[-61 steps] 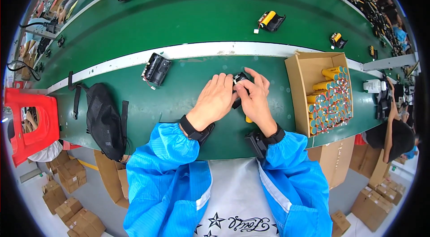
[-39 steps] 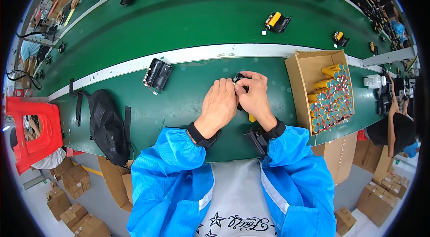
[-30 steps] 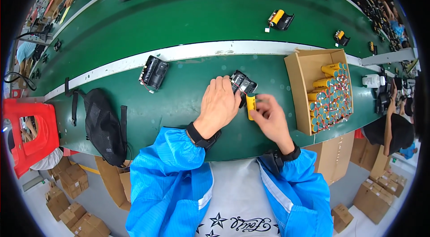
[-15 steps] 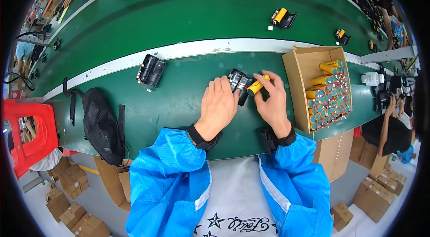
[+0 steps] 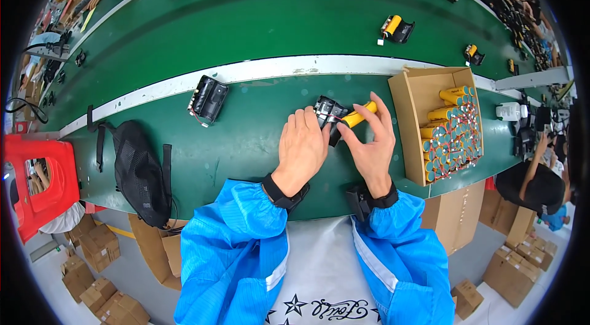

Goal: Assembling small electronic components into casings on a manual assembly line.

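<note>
Black battery holder (image 5: 329, 113) steadied under the left hand (image 5: 301, 150) — right hand (image 5: 372, 144) pinches a yellow cell (image 5: 359, 115) (tilted); cardboard box (image 5: 409, 122) of cells just beside.

The left hand (image 5: 301, 150) covers the near side of the black holder (image 5: 330, 112), so its lower edge cannot be seen. The right hand's fingers (image 5: 385, 117) hide the far end of the yellow cell (image 5: 358, 117) right of the holder. The wires on the holder are too thin to trace. Cells deep in the box (image 5: 410, 134), right of the holder, blur together.
</note>
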Demonstrator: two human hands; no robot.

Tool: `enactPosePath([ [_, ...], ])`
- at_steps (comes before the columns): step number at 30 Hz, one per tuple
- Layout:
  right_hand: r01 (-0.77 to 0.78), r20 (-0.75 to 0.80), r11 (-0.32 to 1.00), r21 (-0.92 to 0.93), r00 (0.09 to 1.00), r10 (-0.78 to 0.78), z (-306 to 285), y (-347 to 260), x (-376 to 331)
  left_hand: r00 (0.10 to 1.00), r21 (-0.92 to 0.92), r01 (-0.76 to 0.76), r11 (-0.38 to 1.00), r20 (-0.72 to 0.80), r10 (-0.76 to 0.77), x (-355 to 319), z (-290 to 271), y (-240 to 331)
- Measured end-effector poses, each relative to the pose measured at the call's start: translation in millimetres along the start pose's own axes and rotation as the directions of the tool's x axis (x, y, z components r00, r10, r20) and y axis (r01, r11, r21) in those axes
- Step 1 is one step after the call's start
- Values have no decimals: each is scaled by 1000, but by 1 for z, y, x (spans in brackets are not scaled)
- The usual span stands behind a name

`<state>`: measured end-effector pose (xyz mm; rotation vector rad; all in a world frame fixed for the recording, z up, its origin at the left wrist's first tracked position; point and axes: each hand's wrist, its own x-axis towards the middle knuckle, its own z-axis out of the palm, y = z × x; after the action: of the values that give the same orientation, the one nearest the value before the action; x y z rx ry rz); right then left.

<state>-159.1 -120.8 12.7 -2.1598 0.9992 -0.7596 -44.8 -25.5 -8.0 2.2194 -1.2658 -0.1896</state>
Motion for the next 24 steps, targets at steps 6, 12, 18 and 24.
enactPosePath([
  [6,180,24,966,185,982,-188,22,-7,-4,1000,-22,-11,1000,9,11,-3,5,-6],
  [12,255,97,966,42,961,-258,27,-7,-3,995,-186,15,982,102,4,-8,-19,-15],
  [18,193,182,980,-37,966,-184,27,-17,-2,992,-322,73,944,124,-34,-14,-46,-11],
  [24,198,178,979,-54,966,-186,29,-23,4,986,-271,-1,963,159,46,-16,-46,-23],
])
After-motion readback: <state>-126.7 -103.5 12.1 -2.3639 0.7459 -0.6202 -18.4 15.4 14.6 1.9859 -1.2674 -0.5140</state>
